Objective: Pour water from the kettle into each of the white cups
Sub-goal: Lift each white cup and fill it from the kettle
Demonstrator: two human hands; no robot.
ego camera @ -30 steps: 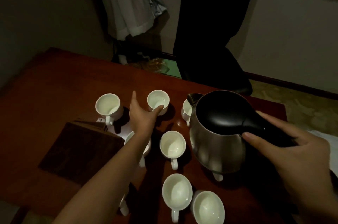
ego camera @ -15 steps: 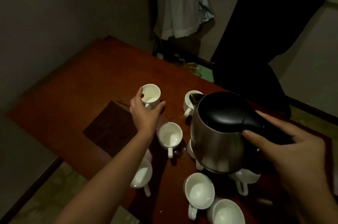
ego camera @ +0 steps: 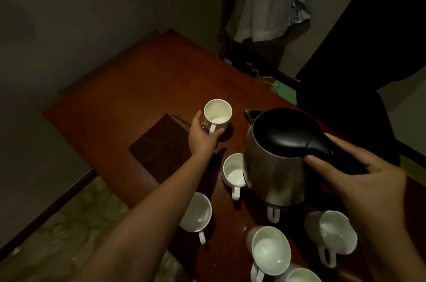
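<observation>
**Kettle poised, far cup steadied for the pour**

A person's left hand (ego camera: 202,137) reaches out over the table (ego camera: 119,102) and grips the far cup (ego camera: 217,115) from its near side, thumb and fingers curled round the base by the handle. The cup stands upright toward the table's far-left edge, beside a dark brown mat (ego camera: 161,150). The right hand (ego camera: 359,180) wraps the black handle of the steel kettle (ego camera: 276,159), thumb laid on top, holding it off the table above the other cups.

Key relation: the kettle's spout (ego camera: 251,114) points away from the person and sits just right of the held cup, roughly level w/ its rim, not yet over it. Kettle looks near upright; no water visible leaving it. The pour likely needs a short shift left, then a forward tip.

Other white cups cluster near the table's near edge: one (ego camera: 232,173) partly under the kettle body, others (ego camera: 198,212) (ego camera: 269,247) (ego camera: 332,235) closer in (fill levels hard to judge in dim light). Left arm is extended, nearly straight; right arm bent, close.
</observation>
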